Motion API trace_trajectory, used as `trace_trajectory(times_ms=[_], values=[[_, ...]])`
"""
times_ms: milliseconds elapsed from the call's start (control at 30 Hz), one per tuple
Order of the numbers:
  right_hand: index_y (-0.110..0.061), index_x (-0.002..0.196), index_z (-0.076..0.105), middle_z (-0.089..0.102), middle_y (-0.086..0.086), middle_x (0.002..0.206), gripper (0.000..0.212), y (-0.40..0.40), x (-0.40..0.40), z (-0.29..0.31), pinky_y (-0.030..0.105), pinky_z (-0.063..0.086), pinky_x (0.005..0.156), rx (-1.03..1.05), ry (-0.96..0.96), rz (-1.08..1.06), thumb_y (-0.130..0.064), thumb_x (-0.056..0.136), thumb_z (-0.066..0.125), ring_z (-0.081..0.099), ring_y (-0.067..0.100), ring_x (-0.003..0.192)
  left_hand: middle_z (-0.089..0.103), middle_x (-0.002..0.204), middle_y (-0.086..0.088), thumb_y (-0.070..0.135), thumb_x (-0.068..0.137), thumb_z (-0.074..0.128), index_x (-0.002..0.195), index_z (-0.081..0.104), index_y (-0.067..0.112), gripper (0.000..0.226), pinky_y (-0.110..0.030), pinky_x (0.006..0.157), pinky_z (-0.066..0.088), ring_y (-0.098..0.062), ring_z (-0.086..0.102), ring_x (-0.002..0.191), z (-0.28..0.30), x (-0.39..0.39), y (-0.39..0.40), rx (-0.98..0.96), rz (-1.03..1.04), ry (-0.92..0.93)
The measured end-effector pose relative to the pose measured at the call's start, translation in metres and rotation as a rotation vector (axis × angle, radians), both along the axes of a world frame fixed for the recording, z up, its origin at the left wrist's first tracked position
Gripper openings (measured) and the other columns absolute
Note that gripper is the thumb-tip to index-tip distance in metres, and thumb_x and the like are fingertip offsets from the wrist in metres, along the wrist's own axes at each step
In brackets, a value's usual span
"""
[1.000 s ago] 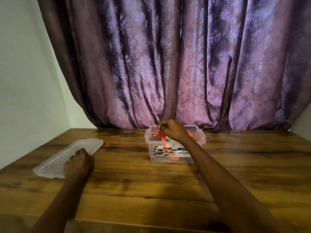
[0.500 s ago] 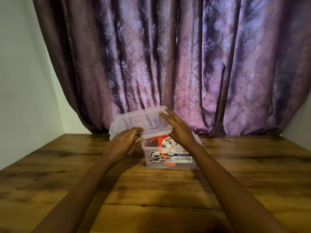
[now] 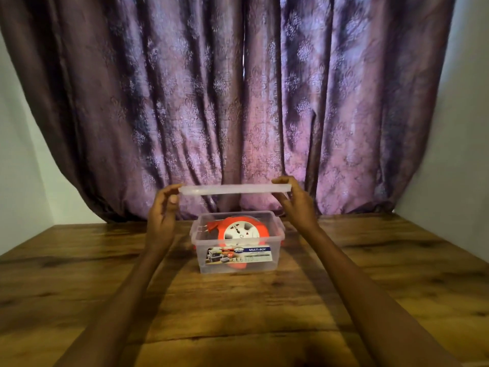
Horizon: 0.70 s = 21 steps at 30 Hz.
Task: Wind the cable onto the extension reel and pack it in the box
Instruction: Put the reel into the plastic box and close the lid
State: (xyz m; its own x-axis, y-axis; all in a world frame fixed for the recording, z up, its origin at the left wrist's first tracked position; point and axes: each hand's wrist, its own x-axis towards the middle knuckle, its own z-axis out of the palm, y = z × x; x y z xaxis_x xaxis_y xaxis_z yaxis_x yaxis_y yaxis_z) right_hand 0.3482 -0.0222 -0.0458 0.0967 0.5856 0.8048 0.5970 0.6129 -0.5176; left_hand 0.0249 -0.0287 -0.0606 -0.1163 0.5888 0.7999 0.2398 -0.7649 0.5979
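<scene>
A clear plastic box (image 3: 275, 264) with a printed label stands in the middle of the wooden table. Inside it lies the orange extension reel (image 3: 242, 230) with its white socket face tilted towards me. I hold the clear lid (image 3: 234, 189) level in the air, a short way above the box. My left hand (image 3: 162, 214) grips the lid's left end and my right hand (image 3: 297, 201) grips its right end. The cable itself cannot be made out on the reel.
The wooden table (image 3: 79, 282) spreads around the box. A purple patterned curtain (image 3: 238, 102) hangs close behind the table. White walls (image 3: 21, 181) stand at both sides.
My left hand picked the lid up from the table's left side and carried it over the box. My right hand left the reel and took the lid's other end. The lid now sits level.
</scene>
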Motion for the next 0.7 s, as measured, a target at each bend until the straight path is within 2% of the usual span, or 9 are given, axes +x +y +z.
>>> trace_trajectory(times_ms=[67, 200, 267, 300, 400, 433, 533, 633, 700], values=[[-0.048, 0.108, 0.047, 0.067, -0.018, 0.094, 0.032, -0.003, -0.003, 0.003, 0.012, 0.05, 0.056, -0.017, 0.166, -0.027, -0.062, 0.084, 0.063, 0.065, -0.006, 0.077, 0.063, 0.127, 0.025, 0.048, 0.101, 0.043, 0.129, 0.057, 0.048, 0.032, -0.006, 0.095, 0.045, 0.014, 0.056, 0.117, 0.003, 0.014, 0.0, -0.034, -0.028, -0.074], [-0.04, 0.122, 0.05, 0.066, -0.015, 0.098, 0.041, 0.0, -0.01, 0.008, 0.016, 0.052, 0.073, -0.009, 0.378, -0.017, -0.045, 0.086, 0.07, 0.065, -0.004, 0.089, 0.054, 0.148, -0.003, 0.024, 0.104, 0.051, 0.146, 0.05, 0.016, 0.043, -0.029, 0.11, 0.044, -0.013, 0.052, 0.134, 0.008, 0.032, 0.012, -0.102, 0.036, -0.038], [-0.021, 0.128, 0.058, 0.071, 0.002, 0.106, 0.04, 0.006, -0.009, 0.01, 0.026, 0.05, 0.079, -0.104, 0.368, -0.075, -0.036, 0.092, 0.067, 0.067, 0.015, 0.099, 0.062, 0.137, -0.011, 0.024, 0.103, 0.054, 0.138, 0.059, 0.008, 0.039, -0.034, 0.106, 0.049, -0.021, 0.06, 0.125, 0.013, 0.036, 0.016, -0.189, 0.05, -0.092], [-0.014, 0.127, 0.06, 0.072, 0.006, 0.109, 0.039, 0.009, -0.007, 0.01, 0.025, 0.047, 0.079, -0.173, 0.339, -0.107, -0.035, 0.094, 0.064, 0.067, 0.02, 0.1, 0.069, 0.125, -0.013, 0.027, 0.103, 0.054, 0.13, 0.066, 0.007, 0.036, -0.029, 0.096, 0.053, -0.018, 0.066, 0.115, 0.013, 0.038, 0.016, -0.253, 0.034, -0.14], [-0.005, 0.106, 0.07, 0.073, 0.01, 0.094, 0.037, 0.013, -0.002, 0.0, 0.027, 0.042, 0.068, -0.333, 0.217, -0.103, -0.036, 0.102, 0.05, 0.066, 0.023, 0.088, 0.076, 0.077, 0.003, 0.03, 0.101, 0.056, 0.099, 0.074, 0.011, 0.026, -0.008, 0.056, 0.048, 0.006, 0.069, 0.066, 0.003, 0.034, 0.02, -0.427, -0.034, -0.286], [-0.002, 0.099, 0.07, 0.071, 0.013, 0.09, 0.041, 0.013, 0.0, -0.004, 0.031, 0.042, 0.069, -0.383, 0.202, -0.088, -0.034, 0.104, 0.046, 0.063, 0.023, 0.085, 0.076, 0.073, 0.008, 0.032, 0.099, 0.058, 0.094, 0.075, 0.014, 0.026, -0.01, 0.054, 0.049, 0.004, 0.069, 0.065, -0.002, 0.031, 0.021, -0.487, -0.051, -0.318], [0.008, 0.099, 0.069, 0.066, 0.014, 0.088, 0.041, 0.015, 0.003, -0.013, 0.028, 0.04, 0.063, -0.537, 0.219, -0.048, -0.022, 0.106, 0.041, 0.058, 0.02, 0.084, 0.08, 0.09, 0.002, 0.037, 0.094, 0.06, 0.094, 0.079, 0.022, 0.024, -0.03, 0.071, 0.055, -0.018, 0.072, 0.084, -0.018, 0.021, 0.024, -0.637, -0.13, -0.391], [0.001, 0.117, 0.065, 0.065, 0.008, 0.096, 0.027, 0.013, -0.001, -0.022, 0.014, 0.048, 0.052, -0.642, 0.428, 0.073, -0.013, 0.101, 0.048, 0.059, 0.013, 0.074, 0.08, 0.087, 0.001, 0.038, 0.094, 0.062, 0.086, 0.08, 0.024, 0.025, -0.031, 0.066, 0.054, -0.012, 0.073, 0.072, -0.031, 0.021, 0.025, -0.696, -0.132, -0.37], [-0.008, 0.128, 0.06, 0.061, 0.005, 0.099, 0.031, 0.007, -0.005, -0.029, 0.015, 0.049, 0.043, -0.707, 0.598, 0.177, -0.014, 0.099, 0.05, 0.058, 0.009, 0.072, 0.08, 0.093, -0.007, 0.035, 0.093, 0.063, 0.092, 0.079, 0.017, 0.025, -0.036, 0.069, 0.058, -0.015, 0.075, 0.076, -0.037, 0.021, 0.026, -0.731, -0.118, -0.372]])
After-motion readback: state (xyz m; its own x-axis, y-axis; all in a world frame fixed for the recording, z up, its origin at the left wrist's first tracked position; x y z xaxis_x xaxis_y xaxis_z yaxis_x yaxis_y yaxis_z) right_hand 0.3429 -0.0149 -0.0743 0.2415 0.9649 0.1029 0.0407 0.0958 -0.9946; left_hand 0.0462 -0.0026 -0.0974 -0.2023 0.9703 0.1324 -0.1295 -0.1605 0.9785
